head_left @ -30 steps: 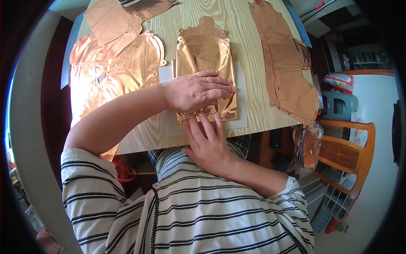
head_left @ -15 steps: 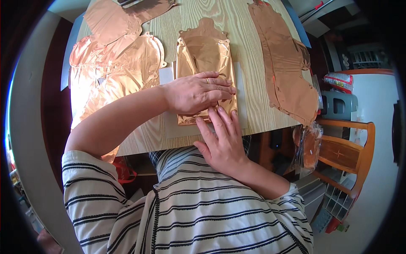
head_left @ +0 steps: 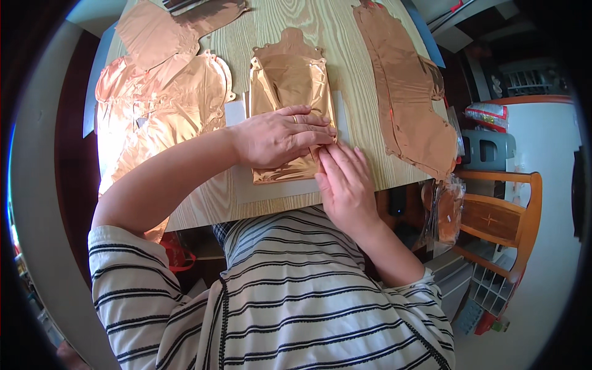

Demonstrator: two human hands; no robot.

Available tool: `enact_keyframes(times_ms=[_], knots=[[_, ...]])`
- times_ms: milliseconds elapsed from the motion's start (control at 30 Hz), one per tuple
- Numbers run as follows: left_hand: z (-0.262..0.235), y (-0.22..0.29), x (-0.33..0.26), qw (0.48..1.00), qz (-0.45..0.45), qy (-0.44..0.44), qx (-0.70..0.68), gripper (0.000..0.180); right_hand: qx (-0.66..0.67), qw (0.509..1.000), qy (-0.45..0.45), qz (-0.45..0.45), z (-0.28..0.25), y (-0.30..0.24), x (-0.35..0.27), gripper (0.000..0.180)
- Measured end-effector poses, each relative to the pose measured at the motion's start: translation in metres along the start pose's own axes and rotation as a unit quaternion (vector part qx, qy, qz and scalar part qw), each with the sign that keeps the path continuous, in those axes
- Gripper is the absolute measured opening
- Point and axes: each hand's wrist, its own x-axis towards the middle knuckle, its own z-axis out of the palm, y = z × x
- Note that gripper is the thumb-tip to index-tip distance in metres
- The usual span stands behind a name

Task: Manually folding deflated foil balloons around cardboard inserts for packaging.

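Note:
A copper-coloured foil balloon (head_left: 291,83), folded flat into a narrow oblong, lies at the middle of the table on a pale sheet (head_left: 245,192). Across its lower half rests my left hand (head_left: 280,137), palm down with fingers stretched to the right; one finger wears a ring. My right hand (head_left: 349,185) lies at the balloon's lower right edge, fingers extended and touching the foil beside my left fingertips. Part of the foil is hidden under both hands.
Another shiny foil balloon (head_left: 163,98) spreads over the table's left side. Matte copper foil balloons (head_left: 407,102) lie stacked along the right. Beyond the wooden tabletop (head_left: 203,213) stand a wooden chair (head_left: 493,216) and a plastic bag of foil (head_left: 445,213) near the table's right corner.
My right hand has moved right and slightly up, from the foil's lower edge to its lower right edge. My left hand stays pressed on the foil. The whole view has shifted slightly.

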Motion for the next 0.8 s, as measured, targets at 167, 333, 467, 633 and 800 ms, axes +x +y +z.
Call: enact_keyframes(times_ms=[167,333,467,633,800], knots=[[-0.001,0.0,0.0,1.0,-0.008,-0.017,-0.004,0.058,-0.003,1.0,0.026,-0.013,-0.001,0.022,0.014,0.032],[-0.003,0.001,0.002,1.0,-0.003,-0.013,-0.011,0.058,-0.115,0.993,0.018,0.0,0.009,0.013,0.007,0.042],[-0.007,0.001,0.002,1.0,0.001,-0.016,-0.027,0.057,-0.139,0.99,0.008,-0.001,0.01,0.013,0.003,0.045],[-0.01,-0.007,0.0,0.994,-0.057,-0.011,0.089,0.068,-0.137,0.99,-0.023,0.001,0.007,0.012,0.001,0.048],[-0.019,-0.027,-0.004,0.961,-0.161,-0.041,0.223,0.061,-0.136,0.99,-0.024,-0.004,0.007,0.014,0.001,0.051]])
